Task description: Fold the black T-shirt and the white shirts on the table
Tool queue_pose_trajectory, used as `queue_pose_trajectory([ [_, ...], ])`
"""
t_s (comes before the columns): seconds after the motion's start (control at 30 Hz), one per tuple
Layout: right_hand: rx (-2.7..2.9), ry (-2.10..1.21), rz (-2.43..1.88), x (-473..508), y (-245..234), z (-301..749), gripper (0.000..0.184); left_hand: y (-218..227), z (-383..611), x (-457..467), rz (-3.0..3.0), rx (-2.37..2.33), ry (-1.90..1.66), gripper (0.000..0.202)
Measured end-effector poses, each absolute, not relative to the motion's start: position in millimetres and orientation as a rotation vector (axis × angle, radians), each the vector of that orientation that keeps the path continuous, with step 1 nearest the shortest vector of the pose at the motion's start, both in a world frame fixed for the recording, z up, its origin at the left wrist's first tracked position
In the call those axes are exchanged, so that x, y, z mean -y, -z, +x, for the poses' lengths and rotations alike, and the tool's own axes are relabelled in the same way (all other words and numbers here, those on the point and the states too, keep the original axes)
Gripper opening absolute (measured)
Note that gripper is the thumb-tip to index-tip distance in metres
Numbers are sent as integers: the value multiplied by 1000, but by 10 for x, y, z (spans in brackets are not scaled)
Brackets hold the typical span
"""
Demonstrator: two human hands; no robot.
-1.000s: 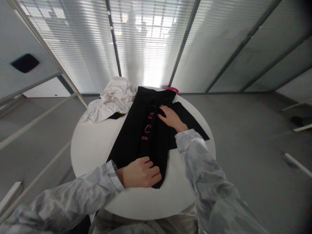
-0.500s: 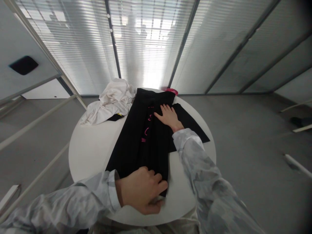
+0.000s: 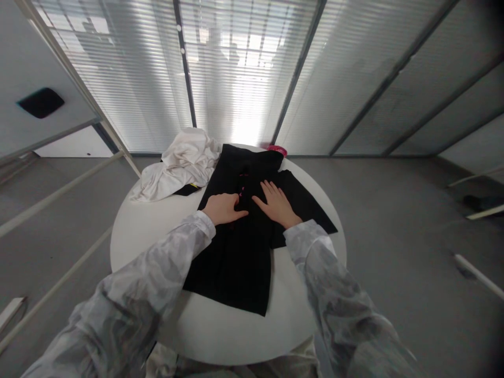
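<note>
A black garment [image 3: 236, 252] with pink lettering lies folded lengthwise on a round white table [image 3: 157, 236]. My left hand [image 3: 224, 207] rests on its middle, fingers loosely curled and pointing right, pressing on the cloth near the pink print. My right hand [image 3: 275, 202] lies flat beside it, fingers stretched out on the black fabric. The two hands are almost touching. A black sleeve or flap [image 3: 311, 207] sticks out to the right of my right hand.
A crumpled white garment [image 3: 177, 165] is heaped at the table's far left edge. A pink object [image 3: 277, 150] peeks out behind the black garment at the far edge. Glass walls with blinds stand behind the table; grey floor surrounds it.
My left hand let go of the garment's near hem and moved up to its middle, beside my right hand. The near part of the garment now lies flat and wider.
</note>
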State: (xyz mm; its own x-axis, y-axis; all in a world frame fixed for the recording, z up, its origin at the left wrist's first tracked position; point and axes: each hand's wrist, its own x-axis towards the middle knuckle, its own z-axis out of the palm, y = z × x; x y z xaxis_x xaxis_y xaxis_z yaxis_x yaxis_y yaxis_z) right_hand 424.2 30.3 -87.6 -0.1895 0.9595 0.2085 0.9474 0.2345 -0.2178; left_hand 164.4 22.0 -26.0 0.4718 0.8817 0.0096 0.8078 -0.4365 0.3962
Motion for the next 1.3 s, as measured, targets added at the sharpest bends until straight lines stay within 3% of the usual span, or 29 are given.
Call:
queue_pose_trajectory([
  [0.23,2178,-46,-1779,-139,858,4269,84,681,1563,-318,2254,-1326,-655,35],
  [0.57,2264,-209,-1541,1107,586,3757,60,766,1511,-402,2123,-1148,-803,29],
  [0.73,2292,-361,-1531,1930,555,3575,100,777,1531,-380,2104,-1199,-803,29],
  [0.83,2237,-358,-1607,2196,613,3488,114,726,1541,-336,2061,-1205,-773,36],
  [0.97,2164,-328,-1649,2346,682,3407,122,707,1541,-302,1996,-1108,-679,53],
  [1.3,2131,-341,-1649,2403,685,3435,126,804,1517,-356,2062,-1075,-731,40],
])
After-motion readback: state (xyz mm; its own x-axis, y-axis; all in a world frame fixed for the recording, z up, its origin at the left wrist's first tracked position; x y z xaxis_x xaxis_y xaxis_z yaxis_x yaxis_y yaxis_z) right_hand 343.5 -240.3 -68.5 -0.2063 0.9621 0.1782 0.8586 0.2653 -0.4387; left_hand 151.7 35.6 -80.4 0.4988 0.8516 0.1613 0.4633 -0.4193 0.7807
